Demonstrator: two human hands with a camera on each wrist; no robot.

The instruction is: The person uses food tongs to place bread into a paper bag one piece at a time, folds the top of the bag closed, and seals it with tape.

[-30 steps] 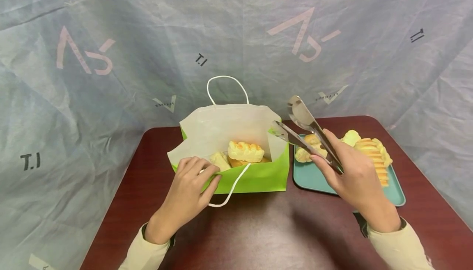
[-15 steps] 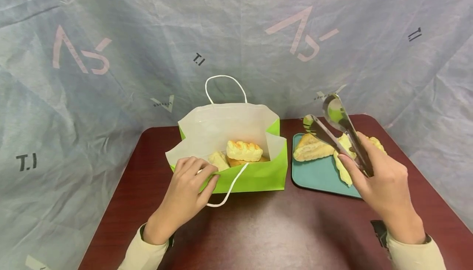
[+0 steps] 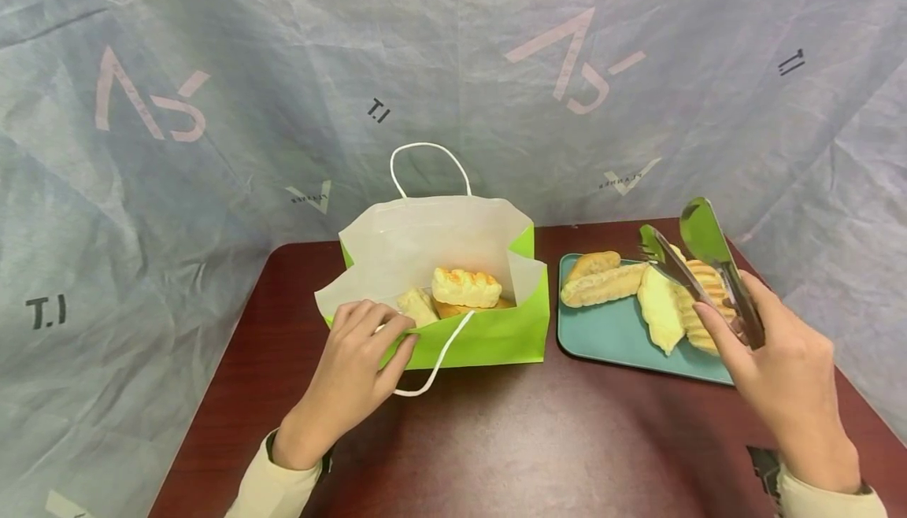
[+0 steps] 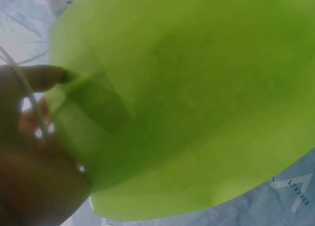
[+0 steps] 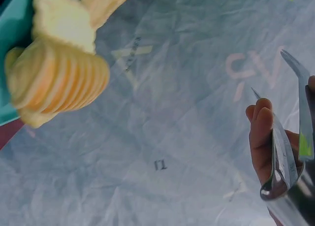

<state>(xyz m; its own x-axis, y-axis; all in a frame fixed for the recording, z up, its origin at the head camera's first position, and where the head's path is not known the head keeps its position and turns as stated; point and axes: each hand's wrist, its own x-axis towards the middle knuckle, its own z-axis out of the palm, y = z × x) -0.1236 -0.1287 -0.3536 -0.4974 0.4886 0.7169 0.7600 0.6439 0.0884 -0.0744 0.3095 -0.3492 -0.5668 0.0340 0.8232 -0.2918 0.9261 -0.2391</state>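
Note:
My left hand (image 3: 357,376) pinches the near rim of a green paper bag (image 3: 482,345) with a white inside; the left wrist view shows the thumb (image 4: 47,77) on the green paper. Inside the bag lie a golden-topped bread roll (image 3: 466,288) and a paler bread piece (image 3: 418,307). Metal tongs (image 3: 733,294) are gripped in my right hand (image 3: 790,368), their tips spread with nothing between them. They hang over a teal tray (image 3: 609,337). On it are a ridged striped bread (image 3: 697,329), a pale flat bread (image 3: 659,309) and a long bread (image 3: 602,286).
A white cord handle (image 3: 442,360) droops over the bag's front, and another handle (image 3: 428,146) stands up behind. The dark red table (image 3: 510,439) reaches back to a grey printed curtain (image 3: 453,69). The tray stands right beside the bag.
My right hand has carried the spread tongs rightward, from beside the bag to above the right part of the tray. My left hand stays at the bag's rim.

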